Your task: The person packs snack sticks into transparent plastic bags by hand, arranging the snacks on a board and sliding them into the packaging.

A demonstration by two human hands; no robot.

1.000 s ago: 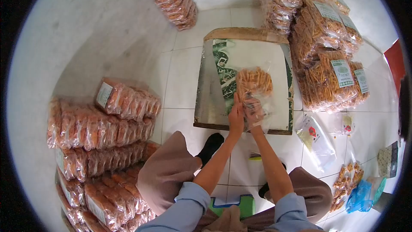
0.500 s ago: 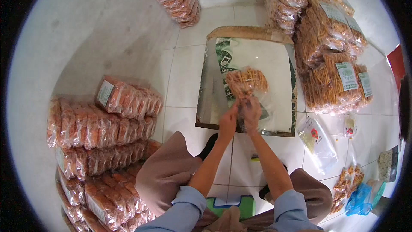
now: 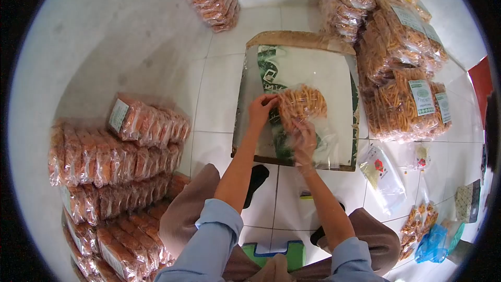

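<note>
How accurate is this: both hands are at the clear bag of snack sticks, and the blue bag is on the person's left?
One slip: the head view shows the blue bag on the person's right. The left hand and right hand are indeed at the clear bag of snack sticks.

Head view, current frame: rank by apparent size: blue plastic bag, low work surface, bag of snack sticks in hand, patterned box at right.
1. Low work surface
2. Bag of snack sticks
3. Blue plastic bag and patterned box: too alike to rank; both sit near the distorted image edge.
</note>
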